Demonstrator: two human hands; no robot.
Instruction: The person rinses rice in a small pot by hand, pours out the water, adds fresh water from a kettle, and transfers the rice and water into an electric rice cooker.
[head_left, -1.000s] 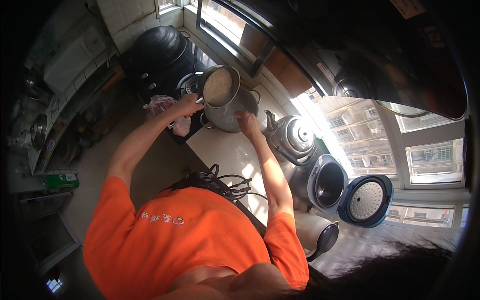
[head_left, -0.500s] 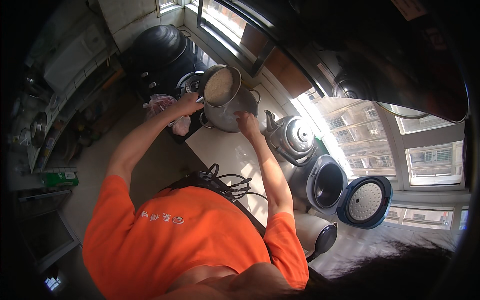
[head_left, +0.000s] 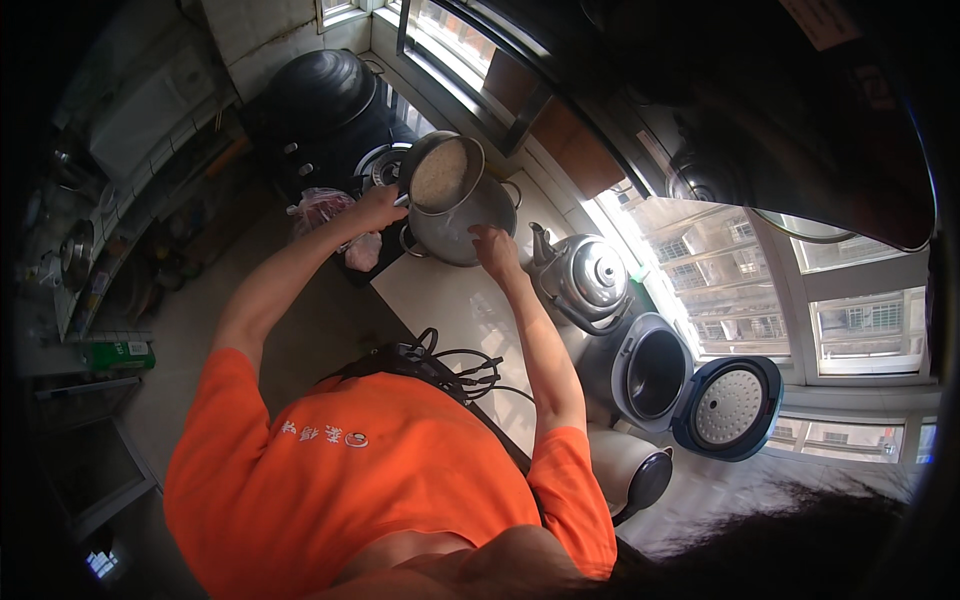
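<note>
My left hand (head_left: pixel 380 208) grips the handle of a metal saucepan (head_left: pixel 474 165), tipped over a wider two-handled metal pot (head_left: pixel 440 240). Inside the saucepan lies a pale, grainy mass (head_left: pixel 438 177) that looks like rice. At the near right side of the pot is my right hand (head_left: pixel 494 250), its fingers bent and close together over the opening; whether they pinch anything is too small to see. Beside my left wrist, a clear plastic bag (head_left: pixel 318 207) with pinkish contents sits at the stove's edge, and a pale pink lump (head_left: pixel 362 252) is below it.
A silver kettle (head_left: pixel 590 272) stands right of the pot, then an open rice cooker (head_left: pixel 610 375) and a pale electric kettle (head_left: pixel 620 470). Black cables (head_left: pixel 465 370) lie at the counter edge. A black lidded wok (head_left: pixel 320 90) occupies the stove at the far left.
Both hands, the saucepan and the pot keep almost the same places. The view has shifted very slightly.
</note>
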